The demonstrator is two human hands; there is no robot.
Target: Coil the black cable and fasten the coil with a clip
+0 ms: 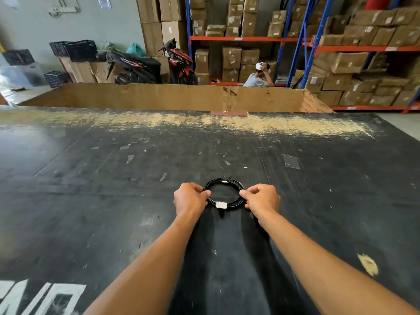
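Observation:
The black cable [223, 183] lies wound in a round coil on the dark table [113, 189], straight ahead of me. A white clip or tag [221, 204] sits on the near side of the coil, and a smaller white piece [224, 181] shows on its far side. My left hand [189, 197] pinches the coil's left edge with curled fingers. My right hand [261, 198] pinches the right edge the same way. Both hands rest low on the table surface. The cable ends are hidden.
The scratched black table stretches wide to all sides, with a worn pale strip [204, 123] near its far edge. Behind it stands a large wooden crate [170, 96]. Farther back are motorbikes [136, 67], shelves of cardboard boxes [352, 60] and a seated person [259, 76].

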